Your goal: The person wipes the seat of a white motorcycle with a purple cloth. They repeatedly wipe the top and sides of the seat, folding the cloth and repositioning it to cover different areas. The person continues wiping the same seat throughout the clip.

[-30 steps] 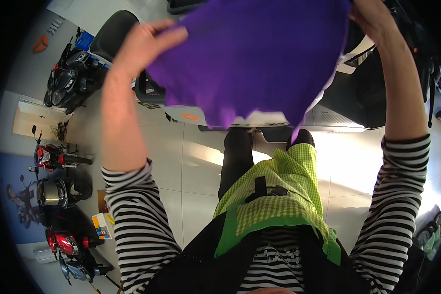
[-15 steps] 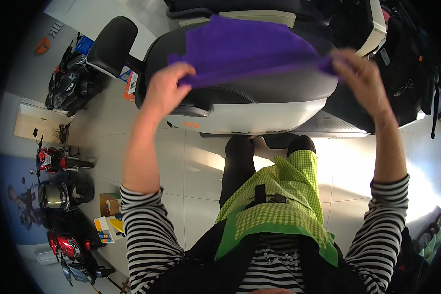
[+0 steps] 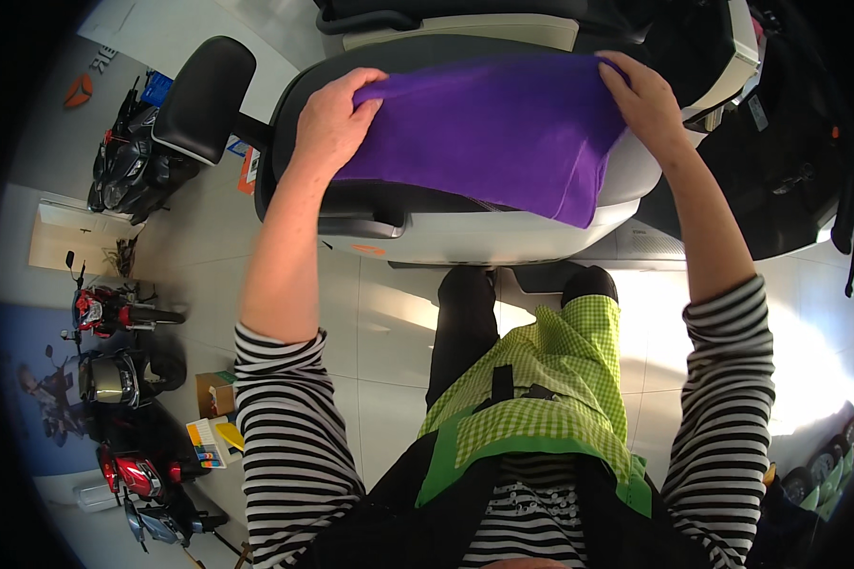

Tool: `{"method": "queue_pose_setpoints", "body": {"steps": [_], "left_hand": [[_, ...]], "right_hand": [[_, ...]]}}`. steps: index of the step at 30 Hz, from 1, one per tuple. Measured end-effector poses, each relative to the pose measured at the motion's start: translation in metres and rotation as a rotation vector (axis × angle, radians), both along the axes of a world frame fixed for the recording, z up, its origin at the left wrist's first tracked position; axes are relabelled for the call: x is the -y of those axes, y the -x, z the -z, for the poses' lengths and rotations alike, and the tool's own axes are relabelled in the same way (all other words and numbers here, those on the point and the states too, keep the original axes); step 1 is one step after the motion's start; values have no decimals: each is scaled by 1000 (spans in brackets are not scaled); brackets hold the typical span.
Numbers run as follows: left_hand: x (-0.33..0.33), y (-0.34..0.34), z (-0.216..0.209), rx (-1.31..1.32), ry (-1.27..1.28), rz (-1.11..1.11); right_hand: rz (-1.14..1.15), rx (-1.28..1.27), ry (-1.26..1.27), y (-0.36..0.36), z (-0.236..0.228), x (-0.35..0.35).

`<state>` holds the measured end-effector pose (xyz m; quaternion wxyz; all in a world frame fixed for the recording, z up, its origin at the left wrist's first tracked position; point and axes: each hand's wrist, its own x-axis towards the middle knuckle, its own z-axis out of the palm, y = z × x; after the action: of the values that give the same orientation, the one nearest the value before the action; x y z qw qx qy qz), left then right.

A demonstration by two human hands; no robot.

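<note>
Head cam, dn twd hands

Purple cloth: plain, spread as an uneven rectangle across the black seat. Far edge stretched nearly straight; near edge slants, right corner drooping past the seat's near side. Faint creases near right edge.

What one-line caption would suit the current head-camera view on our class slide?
Left hand and right hand hold a purple cloth over a black padded seat.
</note>
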<state>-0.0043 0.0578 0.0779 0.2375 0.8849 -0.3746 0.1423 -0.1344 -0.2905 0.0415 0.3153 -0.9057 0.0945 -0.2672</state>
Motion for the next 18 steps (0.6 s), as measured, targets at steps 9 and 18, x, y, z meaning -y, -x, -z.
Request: {"method": "queue_pose_setpoints", "body": {"steps": [9,18], "left_hand": [[-15,-38,52,169,-60,-450],[-74,-74,51,-96,4,-537]], "right_hand": [[-322,-125,475,-30,48,-166],[-258,-202,401,-99,50,-132]]}}
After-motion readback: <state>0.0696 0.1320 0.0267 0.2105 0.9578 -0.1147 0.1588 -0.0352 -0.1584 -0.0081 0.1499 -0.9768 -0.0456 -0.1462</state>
